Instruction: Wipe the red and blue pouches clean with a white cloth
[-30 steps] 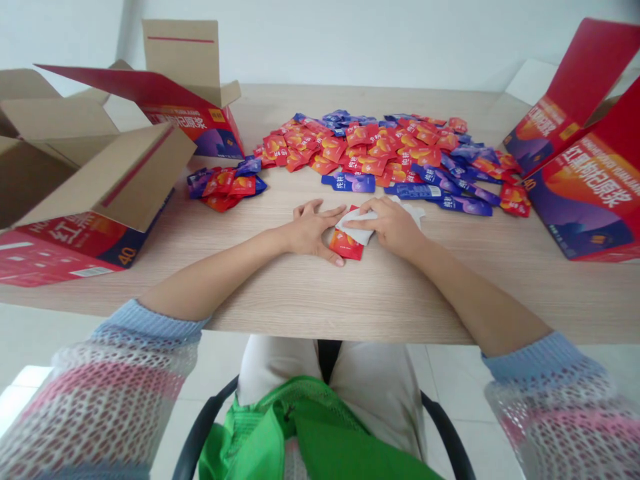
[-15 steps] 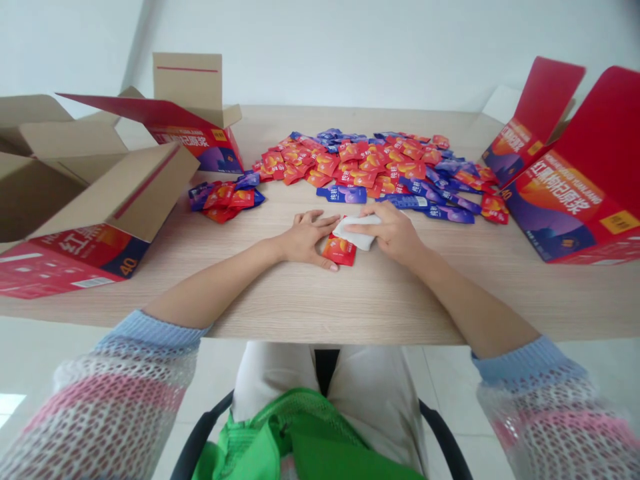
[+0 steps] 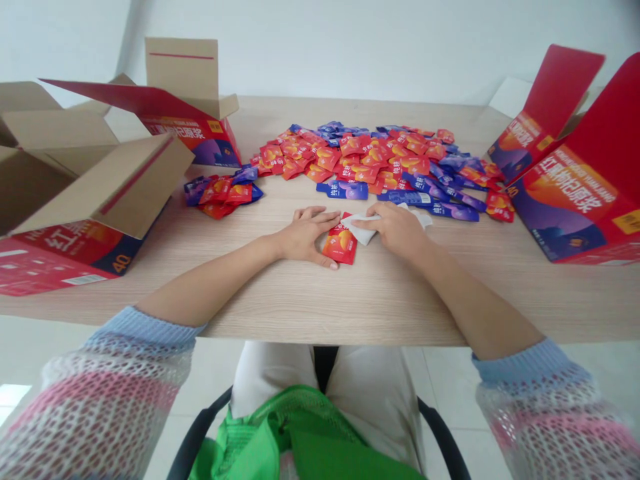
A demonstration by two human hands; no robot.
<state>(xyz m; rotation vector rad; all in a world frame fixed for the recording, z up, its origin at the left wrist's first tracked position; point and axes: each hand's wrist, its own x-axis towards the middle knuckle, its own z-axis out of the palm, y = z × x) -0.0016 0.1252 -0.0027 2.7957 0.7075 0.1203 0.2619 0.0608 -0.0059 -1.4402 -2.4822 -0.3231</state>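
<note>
My left hand lies with its fingers spread, thumb and fingertips touching the left side of a red sachet that rests flat on the table. A white cloth is gripped in my right hand. One end of the cloth touches the top right part of the sachet, and another end sticks out behind the hand. Beyond both hands lies a big pile of red and purple sachets. A smaller cluster of sachets is up and left of my left hand.
Open cartons stand on both sides: a near left carton, a back left carton, a near right carton and a back right carton. The front edge of the wooden table runs above my lap.
My right hand and the cloth have shifted slightly to the right, uncovering more of the red sachet. The cloth now spreads out behind the hand. My left hand has stayed nearly in place.
</note>
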